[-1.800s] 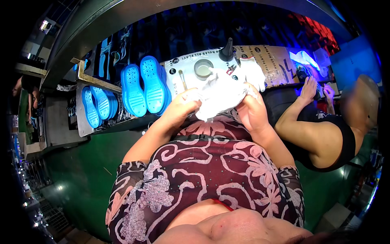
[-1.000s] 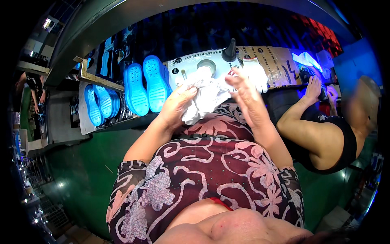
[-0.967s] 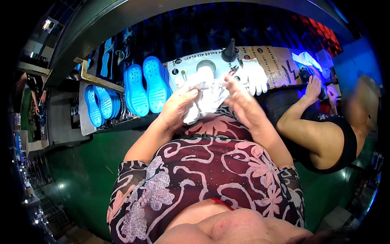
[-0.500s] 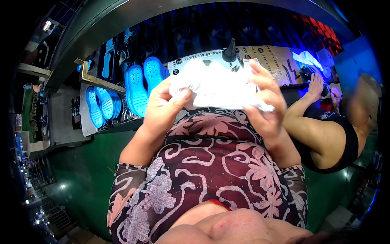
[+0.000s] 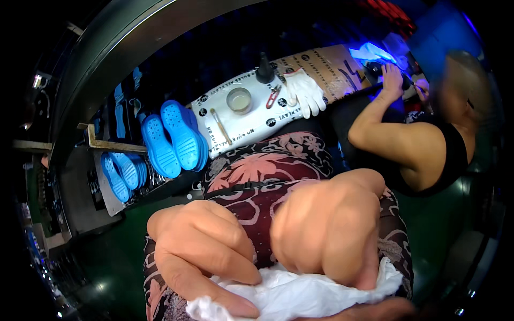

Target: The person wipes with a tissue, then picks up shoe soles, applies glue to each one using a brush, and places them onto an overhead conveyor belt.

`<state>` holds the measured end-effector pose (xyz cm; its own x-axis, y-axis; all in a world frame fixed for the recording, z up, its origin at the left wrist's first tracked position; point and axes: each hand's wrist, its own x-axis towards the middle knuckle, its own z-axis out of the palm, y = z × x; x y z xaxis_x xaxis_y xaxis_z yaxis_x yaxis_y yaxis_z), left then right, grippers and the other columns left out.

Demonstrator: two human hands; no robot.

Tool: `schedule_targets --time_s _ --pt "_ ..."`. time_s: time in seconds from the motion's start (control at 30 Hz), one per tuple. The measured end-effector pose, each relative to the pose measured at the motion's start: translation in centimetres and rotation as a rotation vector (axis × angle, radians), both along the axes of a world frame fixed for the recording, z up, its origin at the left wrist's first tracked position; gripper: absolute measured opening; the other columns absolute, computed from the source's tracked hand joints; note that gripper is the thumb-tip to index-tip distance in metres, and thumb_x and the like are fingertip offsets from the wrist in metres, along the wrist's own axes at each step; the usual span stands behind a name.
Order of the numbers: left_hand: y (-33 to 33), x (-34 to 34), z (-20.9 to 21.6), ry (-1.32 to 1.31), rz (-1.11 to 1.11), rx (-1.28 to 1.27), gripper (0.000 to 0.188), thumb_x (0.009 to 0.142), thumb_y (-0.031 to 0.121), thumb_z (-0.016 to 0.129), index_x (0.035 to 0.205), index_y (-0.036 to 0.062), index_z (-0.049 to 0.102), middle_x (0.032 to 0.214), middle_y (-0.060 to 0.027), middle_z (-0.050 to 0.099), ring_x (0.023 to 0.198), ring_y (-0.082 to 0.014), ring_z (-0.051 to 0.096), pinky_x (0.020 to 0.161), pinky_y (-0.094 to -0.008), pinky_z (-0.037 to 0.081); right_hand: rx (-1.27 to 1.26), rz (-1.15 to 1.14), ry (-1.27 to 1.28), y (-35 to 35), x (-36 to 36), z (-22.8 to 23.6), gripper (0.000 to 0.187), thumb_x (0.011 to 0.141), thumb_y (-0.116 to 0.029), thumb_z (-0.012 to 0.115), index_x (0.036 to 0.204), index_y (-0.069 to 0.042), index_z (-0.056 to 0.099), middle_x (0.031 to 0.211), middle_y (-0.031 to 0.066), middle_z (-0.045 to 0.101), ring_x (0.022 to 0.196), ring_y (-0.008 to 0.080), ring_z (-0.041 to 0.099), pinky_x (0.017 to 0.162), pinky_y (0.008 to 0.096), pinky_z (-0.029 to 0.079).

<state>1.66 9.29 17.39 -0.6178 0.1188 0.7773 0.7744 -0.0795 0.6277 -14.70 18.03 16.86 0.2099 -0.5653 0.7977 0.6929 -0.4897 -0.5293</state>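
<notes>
Close up at the lower edge is a thin, crumpled white sheet, cloth or tissue; I cannot tell which. My left hand pinches its left part between thumb and fingers. The other end is held by my right hand, whose knuckles face up and whose fingers curl down onto it. On the covered work surface beyond lie a brush, a small round bowl with pale liquid, red-handled snips and white gloves. A black bottle with a pointed nozzle stands behind them.
Stacks of blue shoe soles stand left of the work surface, and smaller blue soles lie farther left by a wooden bar. A metal beam arches overhead. At the right, a co-worker's hand works under blue light.
Both hands have come down and close toward me with the white sheet, from over the work surface. The bowl, brush, snips and gloves now show. My view has tilted.
</notes>
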Motion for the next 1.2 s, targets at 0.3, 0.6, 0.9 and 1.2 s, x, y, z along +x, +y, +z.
schedule_targets --time_s 0.3,0.6,0.9,1.2 --pt "3.1 -3.4 -0.6 0.123 0.809 0.592 0.035 0.092 0.022 0.048 0.059 0.0085 0.045 0.047 -0.0044 0.045 0.04 -0.0142 0.039 0.041 -0.0255 0.029 -0.439 -0.34 -0.317 -2.5 4.0 -1.0 0.061 0.089 -0.048 0.05 0.098 0.012 0.051 0.088 0.0241 0.058 0.075 0.0352 0.059 0.066 0.0419 0.05" --pt "-2.4 -3.0 -1.6 0.182 0.212 0.004 0.009 0.078 0.003 0.062 0.086 0.0013 0.062 0.069 -0.0127 0.06 0.049 -0.0172 0.052 0.041 -0.0233 0.038 -0.18 -0.297 -0.094 -1.1 2.7 -1.2 0.043 0.094 -0.038 0.042 0.077 -0.001 0.056 0.074 0.0162 0.055 0.045 0.0219 0.047 0.036 0.0338 0.035" --pt "-3.3 -2.7 -1.9 0.15 0.27 -0.053 0.025 0.09 0.023 0.056 0.084 -0.0007 0.061 0.071 -0.0123 0.058 0.05 -0.0194 0.051 0.041 -0.0271 0.038 -0.203 -0.324 0.002 -1.5 2.7 -0.3 0.048 0.097 -0.038 0.032 0.077 -0.001 0.055 0.08 0.0186 0.057 0.049 0.0233 0.049 0.039 0.0341 0.037" --pt "-3.6 -2.6 -2.4 0.188 0.271 -0.059 0.029 0.092 0.027 0.054 0.082 0.0002 0.057 0.066 -0.009 0.055 0.047 -0.0171 0.048 0.039 -0.0254 0.033 -0.218 -0.383 -0.625 -3.2 6.6 -0.7 0.06 0.095 -0.036 0.041 0.073 0.018 0.054 0.059 0.0227 0.052 0.049 0.0244 0.044 0.056 0.0379 0.037"
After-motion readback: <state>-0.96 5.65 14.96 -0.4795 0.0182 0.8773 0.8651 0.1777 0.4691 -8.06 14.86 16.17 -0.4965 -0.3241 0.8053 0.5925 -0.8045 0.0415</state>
